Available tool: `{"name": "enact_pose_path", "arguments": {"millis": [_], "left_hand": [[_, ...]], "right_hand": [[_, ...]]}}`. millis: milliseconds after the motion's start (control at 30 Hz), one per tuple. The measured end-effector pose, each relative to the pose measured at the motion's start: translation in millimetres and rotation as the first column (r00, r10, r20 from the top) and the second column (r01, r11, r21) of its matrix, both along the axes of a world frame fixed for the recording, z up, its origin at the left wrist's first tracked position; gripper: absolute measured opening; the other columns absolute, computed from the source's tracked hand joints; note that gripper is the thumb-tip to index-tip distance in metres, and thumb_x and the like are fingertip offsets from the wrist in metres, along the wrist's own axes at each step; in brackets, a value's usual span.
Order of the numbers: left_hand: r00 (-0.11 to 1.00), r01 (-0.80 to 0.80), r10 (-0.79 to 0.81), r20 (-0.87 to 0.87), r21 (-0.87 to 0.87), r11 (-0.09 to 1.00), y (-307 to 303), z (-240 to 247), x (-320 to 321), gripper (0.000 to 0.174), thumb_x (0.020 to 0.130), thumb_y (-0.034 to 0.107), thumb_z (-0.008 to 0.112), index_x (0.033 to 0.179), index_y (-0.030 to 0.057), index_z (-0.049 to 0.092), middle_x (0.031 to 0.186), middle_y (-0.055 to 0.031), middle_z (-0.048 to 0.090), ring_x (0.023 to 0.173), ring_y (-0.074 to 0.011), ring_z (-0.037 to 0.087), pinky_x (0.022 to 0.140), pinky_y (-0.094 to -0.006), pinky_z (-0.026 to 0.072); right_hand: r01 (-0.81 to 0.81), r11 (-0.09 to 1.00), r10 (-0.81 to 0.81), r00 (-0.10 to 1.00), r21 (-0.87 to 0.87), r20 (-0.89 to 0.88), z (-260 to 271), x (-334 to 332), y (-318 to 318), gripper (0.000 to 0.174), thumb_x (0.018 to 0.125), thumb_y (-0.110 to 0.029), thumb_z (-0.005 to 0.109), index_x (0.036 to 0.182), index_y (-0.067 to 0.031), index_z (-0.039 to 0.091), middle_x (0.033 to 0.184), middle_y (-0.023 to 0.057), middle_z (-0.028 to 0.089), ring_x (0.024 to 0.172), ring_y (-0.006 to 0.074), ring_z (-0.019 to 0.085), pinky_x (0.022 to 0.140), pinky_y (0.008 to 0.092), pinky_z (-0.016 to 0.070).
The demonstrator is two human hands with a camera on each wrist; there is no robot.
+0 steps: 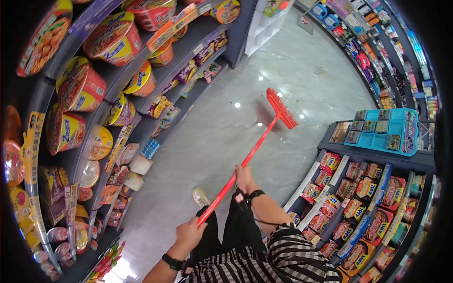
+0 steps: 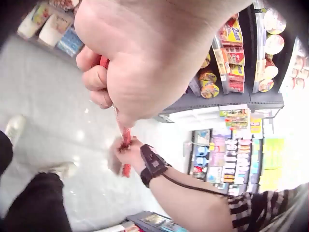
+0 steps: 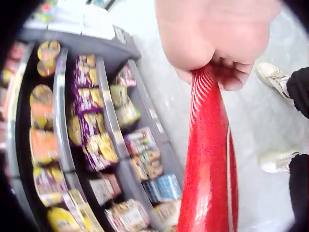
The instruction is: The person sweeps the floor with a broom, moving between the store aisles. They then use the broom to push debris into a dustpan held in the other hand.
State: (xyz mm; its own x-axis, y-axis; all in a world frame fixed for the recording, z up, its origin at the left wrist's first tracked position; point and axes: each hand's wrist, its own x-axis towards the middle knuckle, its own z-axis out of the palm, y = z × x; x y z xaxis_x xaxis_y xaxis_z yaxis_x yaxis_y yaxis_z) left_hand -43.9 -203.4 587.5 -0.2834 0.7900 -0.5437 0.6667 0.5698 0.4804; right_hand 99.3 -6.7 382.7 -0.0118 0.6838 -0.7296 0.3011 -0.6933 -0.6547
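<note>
Over glossy grey floor (image 1: 184, 151), the left hand (image 1: 188, 234) and the right hand (image 1: 244, 178) grip a red broom (image 1: 257, 145).
Fingers of both hands curl round the handle: the left fist near its end at 7 o'clock in the head view, the right one farther along, toward 5 o'clock and close to the centre. From there the shaft slants up to the bristled head (image 1: 281, 111) at 2 o'clock. A pale shoe (image 1: 200, 196) sits near the handle toward 7 o'clock. Outermost, instant-noodle tubs (image 1: 84, 86) stand toward 10 o'clock, red-and-yellow food packets (image 1: 354, 208) at 4, and a turquoise tray (image 1: 398, 125) at 3.
</note>
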Motion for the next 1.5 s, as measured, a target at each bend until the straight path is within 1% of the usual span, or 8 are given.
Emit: {"name": "enact_pose_path", "arguments": {"millis": [133,267,567,633,733,767,833,1500], "left_hand": [[0.997,0.081,-0.082,0.006,-0.233,0.969,-52.7,22.6,0.5,0.031,0.078,0.037,0.058,0.077,0.0057,0.054,0.061,-0.0142,0.059,0.058,-0.0344,0.058,0.053,-0.0446,0.0451],[0.997,0.078,-0.068,0.039,-0.383,0.921,-92.4,82.7,-10.0,0.025,0.085,0.033,0.051,0.089,0.0091,0.055,0.061,-0.0153,0.056,0.058,-0.0346,0.057,0.053,-0.0433,0.0444],[0.994,0.112,-0.092,0.065,-0.470,0.876,-110.1,101.7,-7.4,0.023,0.084,0.029,0.051,0.089,0.0073,0.052,0.064,-0.0160,0.058,0.058,-0.0348,0.057,0.053,-0.0433,0.0436],[0.990,0.129,-0.143,-0.007,-0.395,0.910,-74.6,74.7,-1.6,0.030,0.077,0.034,0.059,0.078,0.0045,0.058,0.060,-0.0160,0.058,0.058,-0.0353,0.058,0.055,-0.0447,0.0444],[0.993,0.108,-0.090,0.074,-0.287,0.952,0.0,34.5,22.8,0.032,0.077,0.036,0.058,0.077,0.0039,0.056,0.063,-0.0177,0.058,0.063,-0.0376,0.057,0.057,-0.0455,0.0439],[0.991,0.107,-0.084,0.107,-0.234,0.966,22.4,22.5,33.4,0.032,0.077,0.036,0.058,0.078,0.0038,0.056,0.064,-0.0183,0.058,0.063,-0.0379,0.057,0.057,-0.0458,0.0438],[0.985,0.133,-0.108,0.135,-0.199,0.971,61.5,4.5,58.9,0.031,0.078,0.035,0.058,0.080,0.0042,0.056,0.065,-0.0186,0.058,0.064,-0.0383,0.057,0.057,-0.0460,0.0438],[0.989,0.061,-0.121,-0.088,-0.504,0.861,-40.0,110.7,-1.6,0.027,0.079,0.031,0.059,0.084,0.0048,0.053,0.061,-0.0190,0.056,0.058,-0.0383,0.057,0.052,-0.0460,0.0435]], "right_hand": [[-0.326,0.925,0.341,0.939,-0.194,0.048,-9.5,24.0,-59.2,0.018,0.076,-0.012,0.047,0.068,0.0028,0.054,0.055,0.0092,0.052,0.049,0.0218,0.052,0.044,0.0363,0.0408],[-0.045,0.914,-0.016,0.989,-0.403,-0.147,51.9,12.3,-129.4,0.020,0.077,-0.014,0.047,0.066,0.0002,0.055,0.056,0.0085,0.054,0.048,0.0182,0.054,0.044,0.0307,0.0435],[-0.048,0.723,-0.127,0.971,-0.689,-0.201,40.3,22.3,-190.5,0.021,0.078,-0.018,0.050,0.067,-0.0008,0.055,0.057,0.0080,0.055,0.047,0.0181,0.054,0.041,0.0278,0.0426],[-0.027,0.826,-0.048,0.992,-0.563,-0.118,23.6,25.7,-149.1,0.018,0.075,-0.013,0.047,0.065,-0.0017,0.057,0.054,0.0086,0.054,0.048,0.0184,0.054,0.040,0.0298,0.0396],[-0.677,0.734,0.658,0.728,0.051,0.194,-52.1,75.8,-85.3,0.020,0.077,-0.011,0.044,0.066,-0.0020,0.059,0.057,0.0088,0.054,0.056,0.0236,0.055,0.047,0.0375,0.0429],[0.102,0.956,-0.099,0.995,-0.274,0.023,-45.4,74.0,-51.9,0.021,0.078,-0.013,0.043,0.067,-0.0013,0.056,0.058,0.0104,0.052,0.053,0.0242,0.053,0.047,0.0370,0.0411],[0.259,0.947,-0.269,0.962,-0.189,-0.033,-24.3,94.1,5.8,0.017,0.077,-0.012,0.046,0.065,-0.0028,0.054,0.058,0.0086,0.051,0.049,0.0209,0.049,0.045,0.0332,0.0387],[-0.163,0.624,-0.236,0.893,-0.764,-0.383,95.9,-56.3,-191.0,0.017,0.082,-0.013,0.053,0.082,0.0022,0.047,0.068,0.0102,0.053,0.058,0.0245,0.060,0.052,0.0352,0.0516]]}}
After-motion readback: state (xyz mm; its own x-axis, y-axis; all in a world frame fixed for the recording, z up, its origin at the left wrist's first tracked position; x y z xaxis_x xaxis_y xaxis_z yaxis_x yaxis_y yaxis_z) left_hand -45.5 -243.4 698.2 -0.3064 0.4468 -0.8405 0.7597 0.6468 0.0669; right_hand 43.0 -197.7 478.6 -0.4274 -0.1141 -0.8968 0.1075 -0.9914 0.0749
